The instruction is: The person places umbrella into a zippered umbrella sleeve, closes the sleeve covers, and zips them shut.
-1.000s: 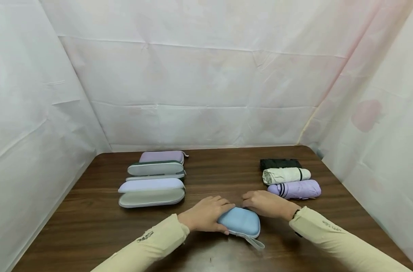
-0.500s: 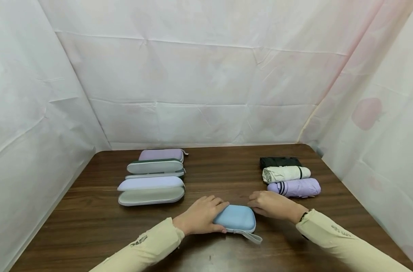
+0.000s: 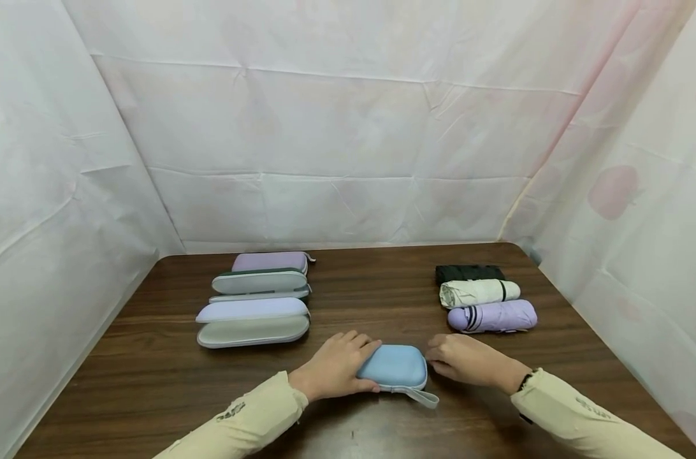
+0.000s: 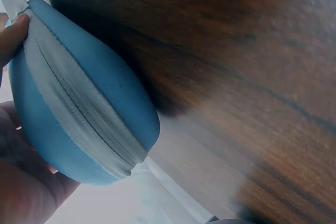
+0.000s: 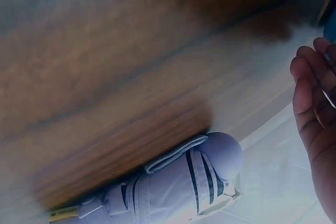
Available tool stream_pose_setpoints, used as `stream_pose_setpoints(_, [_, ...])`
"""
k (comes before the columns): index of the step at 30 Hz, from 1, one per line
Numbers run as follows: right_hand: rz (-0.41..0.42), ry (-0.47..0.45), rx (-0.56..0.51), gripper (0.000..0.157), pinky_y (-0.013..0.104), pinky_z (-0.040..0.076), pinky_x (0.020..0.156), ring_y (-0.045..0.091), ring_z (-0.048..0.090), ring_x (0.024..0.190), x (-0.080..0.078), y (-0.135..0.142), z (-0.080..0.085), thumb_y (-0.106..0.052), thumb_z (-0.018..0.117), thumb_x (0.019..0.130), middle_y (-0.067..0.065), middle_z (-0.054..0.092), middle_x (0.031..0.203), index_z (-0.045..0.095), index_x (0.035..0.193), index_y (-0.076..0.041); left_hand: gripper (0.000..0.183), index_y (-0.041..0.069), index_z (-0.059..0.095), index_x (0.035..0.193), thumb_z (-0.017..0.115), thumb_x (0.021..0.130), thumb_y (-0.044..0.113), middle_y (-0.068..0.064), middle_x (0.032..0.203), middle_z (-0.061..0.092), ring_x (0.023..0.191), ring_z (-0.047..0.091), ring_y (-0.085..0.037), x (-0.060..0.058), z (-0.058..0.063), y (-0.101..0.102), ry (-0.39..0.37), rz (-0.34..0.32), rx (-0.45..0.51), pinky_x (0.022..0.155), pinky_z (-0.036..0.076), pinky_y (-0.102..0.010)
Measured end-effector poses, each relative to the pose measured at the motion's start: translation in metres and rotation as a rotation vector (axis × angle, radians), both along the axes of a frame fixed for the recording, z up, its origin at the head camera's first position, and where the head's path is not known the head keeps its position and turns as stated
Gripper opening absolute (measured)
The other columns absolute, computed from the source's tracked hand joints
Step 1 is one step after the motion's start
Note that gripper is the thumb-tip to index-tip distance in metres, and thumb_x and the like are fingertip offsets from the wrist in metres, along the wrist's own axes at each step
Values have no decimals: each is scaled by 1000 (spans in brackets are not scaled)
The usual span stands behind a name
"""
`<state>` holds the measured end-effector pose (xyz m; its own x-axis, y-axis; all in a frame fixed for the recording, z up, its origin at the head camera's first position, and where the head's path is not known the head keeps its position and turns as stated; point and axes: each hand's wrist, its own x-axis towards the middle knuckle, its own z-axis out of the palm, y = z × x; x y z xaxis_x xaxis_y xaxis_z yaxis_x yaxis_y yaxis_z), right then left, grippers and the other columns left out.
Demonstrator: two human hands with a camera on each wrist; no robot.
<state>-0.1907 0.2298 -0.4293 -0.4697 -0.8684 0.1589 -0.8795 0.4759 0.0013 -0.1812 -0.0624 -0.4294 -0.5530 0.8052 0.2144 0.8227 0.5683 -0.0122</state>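
Observation:
A light-blue zippered case (image 3: 396, 363) lies on the table in front of me, with a grey wrist strap (image 3: 421, 398) at its near right. My left hand (image 3: 335, 368) grips its left end, thumb on the near side and fingers over the far side. In the left wrist view, the grey zipper band (image 4: 79, 98) runs along the blue case between its two halves. My right hand (image 3: 477, 361) is at the case's right end, curled fingertips pinching at the zipper's edge; the pull itself is hidden by the fingers.
Two cases stand gaping at the left, a lavender one (image 3: 253, 322) and a dark green one (image 3: 262, 282), with a closed purple case (image 3: 269, 261) behind. At the right lie three folded umbrellas: purple (image 3: 494, 317), white (image 3: 480, 292) and black (image 3: 468, 274).
My right hand has moved from the case's far edge round to its right end, toward me and rightward. The left hand and case have shifted slightly left.

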Motion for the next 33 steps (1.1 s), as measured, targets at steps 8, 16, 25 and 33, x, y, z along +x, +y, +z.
stream_pose_setpoints(8, [-3, -24, -86, 9, 16, 42, 56, -4, 47, 63, 1, 2, -1, -8, 72, 82, -13, 48, 73, 68, 79, -16, 73, 8, 43, 143, 60, 88, 54, -5, 130, 53, 117, 51, -19, -2, 7, -13, -120, -35, -73, 96, 41, -35])
stream_pose_setpoints(16, [-20, -30, -124, 21, 16, 38, 52, -5, 41, 58, 4, 9, 0, -5, 70, 82, -15, 43, 68, 59, 70, -19, 66, 22, 38, 148, 60, 91, 48, -9, 134, 49, 118, 51, -22, 8, 9, -36, -178, 24, -62, 93, 45, -36])
stream_pose_setpoints(25, [-1, -36, -71, 24, 17, 37, 52, -3, 40, 58, 15, 4, 0, -4, 69, 82, -14, 40, 68, 55, 69, -19, 64, 18, 40, 146, 59, 92, 47, -13, 131, 52, 116, 53, -25, 12, 8, -36, -134, 50, -39, 89, 48, -37])
stream_pose_setpoints(33, [23, 7, -61, 24, 17, 36, 51, -3, 39, 58, 22, 3, -1, -6, 71, 81, -14, 39, 69, 55, 70, -20, 64, 17, 42, 146, 59, 92, 46, -14, 129, 53, 114, 55, -25, 14, 8, -36, -110, 51, -40, 88, 48, -36])
